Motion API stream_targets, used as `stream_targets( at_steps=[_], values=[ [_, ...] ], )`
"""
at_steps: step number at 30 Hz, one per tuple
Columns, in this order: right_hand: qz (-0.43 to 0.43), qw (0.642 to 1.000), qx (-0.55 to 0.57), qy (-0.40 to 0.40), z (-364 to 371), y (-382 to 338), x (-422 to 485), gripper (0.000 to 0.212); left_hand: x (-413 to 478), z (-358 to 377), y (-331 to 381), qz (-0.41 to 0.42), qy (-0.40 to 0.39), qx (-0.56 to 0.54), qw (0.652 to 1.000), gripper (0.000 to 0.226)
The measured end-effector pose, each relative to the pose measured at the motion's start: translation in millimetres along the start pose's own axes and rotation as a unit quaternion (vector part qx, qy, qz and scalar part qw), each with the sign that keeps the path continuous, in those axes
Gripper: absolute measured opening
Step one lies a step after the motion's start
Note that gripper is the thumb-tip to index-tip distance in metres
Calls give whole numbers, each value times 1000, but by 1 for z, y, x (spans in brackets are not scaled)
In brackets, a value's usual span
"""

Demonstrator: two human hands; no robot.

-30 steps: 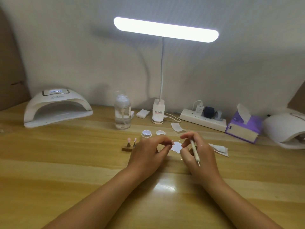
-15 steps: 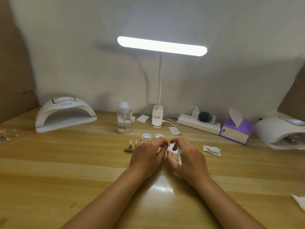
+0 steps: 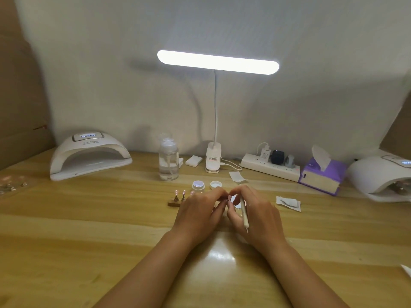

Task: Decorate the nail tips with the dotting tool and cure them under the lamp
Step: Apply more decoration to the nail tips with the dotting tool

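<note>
My left hand (image 3: 200, 213) and my right hand (image 3: 255, 216) meet at the middle of the wooden table. Between their fingertips sits a small pink nail tip (image 3: 229, 197), pinched by my left fingers. My right hand grips the white dotting tool (image 3: 244, 213), its rear metal point slanting back toward me. Just left of my left hand, a small wooden holder (image 3: 174, 203) carries pink nail tips (image 3: 180, 192) on stands. A white curing lamp (image 3: 89, 155) stands at the back left, a second one (image 3: 382, 174) at the far right.
Behind my hands are a small open jar (image 3: 198, 185), its lid (image 3: 215, 184), a clear pump bottle (image 3: 168, 161) and a lit desk lamp (image 3: 214, 160). A power strip (image 3: 270, 166), a purple tissue pack (image 3: 321, 174) and white wipes (image 3: 288, 203) lie to the right.
My hands have drawn closer together, fingertips now meeting over the nail tip. The view has pulled back and tilted up, showing more of the right curing lamp.
</note>
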State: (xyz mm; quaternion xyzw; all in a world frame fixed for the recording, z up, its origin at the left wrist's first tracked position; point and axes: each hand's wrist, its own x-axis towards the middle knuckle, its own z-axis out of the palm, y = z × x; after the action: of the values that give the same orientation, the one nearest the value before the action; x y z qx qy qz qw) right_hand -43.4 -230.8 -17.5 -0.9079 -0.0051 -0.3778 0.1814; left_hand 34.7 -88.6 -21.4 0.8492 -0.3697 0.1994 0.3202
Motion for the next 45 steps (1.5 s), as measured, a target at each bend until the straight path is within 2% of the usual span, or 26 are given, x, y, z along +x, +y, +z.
stream_targets(
  at_steps=[8, 12, 14, 17, 18, 20, 24, 26, 29, 34, 45],
  values=[
    [24, 998, 58, 15, 6, 9, 5, 17, 2, 4, 0, 38, 17, 3, 999, 21],
    [48, 995, 80, 36, 6, 13, 7, 17, 0, 4, 4, 40, 77, 14, 996, 27],
    [56, 993, 90, 43, 5, 14, 7, 17, 5, -4, 2, 0, 119, 17, 993, 28],
    [71, 992, 96, 46, 4, 14, 7, 14, 24, -30, -17, -139, 139, -1, 981, 23],
    [74, 992, 91, 40, 3, 14, 7, 14, 30, -41, -29, -187, 122, -28, 974, 21],
    [76, 994, 77, 25, 4, 12, 7, 14, 35, -65, -57, -244, 40, -101, 964, 27],
    [56, 998, 36, -10, 6, 6, 5, 13, 22, -87, -93, -272, -193, -153, 930, 47],
    [39, 999, 23, -19, 6, 5, 4, 12, 21, -82, -97, -271, -241, -120, 924, 48],
    [24, 999, 9, -22, 6, 5, 3, 13, 26, -72, -92, -254, -245, -75, 933, 47],
    [27, 999, 14, -19, 6, 5, 4, 13, 30, -67, -87, -216, -252, -61, 941, 23],
    [-5, 999, 9, -34, 2, -5, 2, 14, 30, -68, -76, -156, -230, -13, 960, 21]
  ],
)
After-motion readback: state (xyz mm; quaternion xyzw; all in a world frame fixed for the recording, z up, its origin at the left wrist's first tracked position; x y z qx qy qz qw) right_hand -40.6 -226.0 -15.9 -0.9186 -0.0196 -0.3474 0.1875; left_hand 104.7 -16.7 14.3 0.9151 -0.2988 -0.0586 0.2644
